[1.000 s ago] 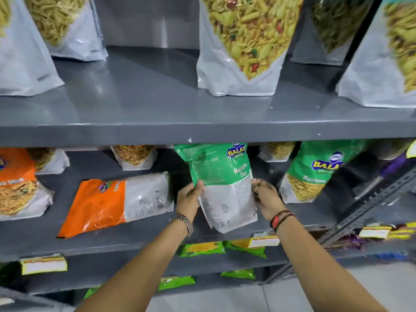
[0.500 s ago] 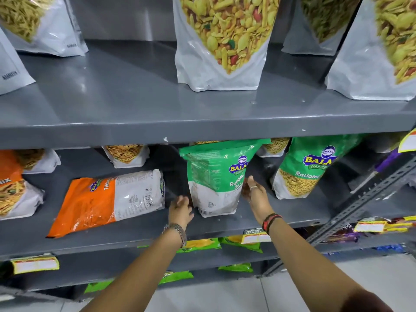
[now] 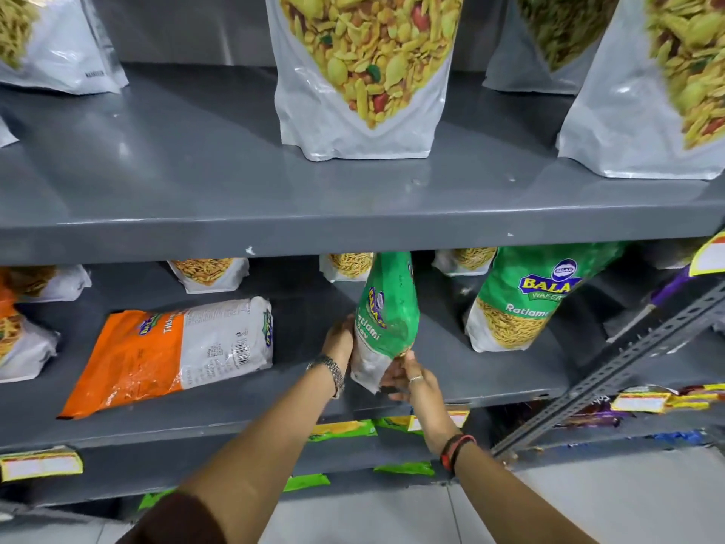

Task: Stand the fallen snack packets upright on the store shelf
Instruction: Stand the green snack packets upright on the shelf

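Observation:
A green and white snack packet [image 3: 386, 316] stands nearly upright on the middle grey shelf [image 3: 274, 406], turned edge-on to me. My left hand [image 3: 340, 339] presses its left side and my right hand [image 3: 408, 380] grips its bottom right corner. To the left an orange and white packet [image 3: 168, 351] lies flat on the same shelf. A second green packet [image 3: 521, 296] stands upright to the right.
The top shelf [image 3: 353, 225] carries several large white pouches, one [image 3: 365, 72] right above my hands. Small pouches stand at the back of the middle shelf. A slanted perforated metal bar [image 3: 612, 371] crosses at the right. Price tags [image 3: 39, 463] line the shelf edges.
The green packet went from held up in front of the shelf to resting on it, then twisted edge-on. My right hand dropped to its bottom corner; my left returned to its side.

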### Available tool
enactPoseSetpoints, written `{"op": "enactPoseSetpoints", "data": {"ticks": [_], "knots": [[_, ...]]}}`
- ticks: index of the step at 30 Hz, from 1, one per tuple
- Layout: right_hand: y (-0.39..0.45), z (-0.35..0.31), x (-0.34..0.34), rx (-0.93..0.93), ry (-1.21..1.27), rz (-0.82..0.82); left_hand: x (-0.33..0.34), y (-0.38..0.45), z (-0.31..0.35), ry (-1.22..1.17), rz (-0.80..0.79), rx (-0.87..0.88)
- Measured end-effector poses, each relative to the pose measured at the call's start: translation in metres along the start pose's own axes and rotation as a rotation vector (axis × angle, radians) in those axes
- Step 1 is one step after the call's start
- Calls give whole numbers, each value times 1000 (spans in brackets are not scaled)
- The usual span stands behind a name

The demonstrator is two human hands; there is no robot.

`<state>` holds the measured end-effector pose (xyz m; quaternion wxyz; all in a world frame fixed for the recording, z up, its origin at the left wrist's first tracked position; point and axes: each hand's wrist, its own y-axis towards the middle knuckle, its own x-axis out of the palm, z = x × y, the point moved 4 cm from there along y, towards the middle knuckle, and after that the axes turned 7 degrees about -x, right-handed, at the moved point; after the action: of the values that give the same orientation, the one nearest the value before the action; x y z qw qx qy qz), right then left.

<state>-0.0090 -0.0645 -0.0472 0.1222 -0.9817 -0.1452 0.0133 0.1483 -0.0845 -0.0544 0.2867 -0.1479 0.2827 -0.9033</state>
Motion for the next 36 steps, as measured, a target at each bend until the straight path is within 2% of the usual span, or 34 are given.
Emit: {"op": "enactPoseSetpoints", "data": {"ticks": [3,8,10,12,15,18,22,26,29,33,36], "knots": [[3,-2,-2,-20,-63,-36,-5,3,-5,26,31,32],[23,-17,-33,-58,2,195,-30,-35,-48,-80,168,80],[41,-28,-39,-44,69,237,-33,-53,-64,-128,151,85],[61,-42,-35,-3,102,192,-23,-68,-71,-180,54,43],[81,-56,-20,53,93,17,0,-80,-68,-192,-106,-20],[79,-55,-6,86,94,-118,14,-80,-63,-85,-112,-13],[61,-47,-9,3,72,12,17,-74,-46,11,-26,5],[33,-42,-23,-125,169,127,20,-47,-20,-122,-29,-107],[20,-35,-32,-139,117,139,25,-41,-8,-141,-42,-139],[14,-29,-39,-151,115,108,26,-39,0,-138,-97,-45],[11,-19,-42,-124,68,131,16,-34,-1,-79,-48,-32]]}}
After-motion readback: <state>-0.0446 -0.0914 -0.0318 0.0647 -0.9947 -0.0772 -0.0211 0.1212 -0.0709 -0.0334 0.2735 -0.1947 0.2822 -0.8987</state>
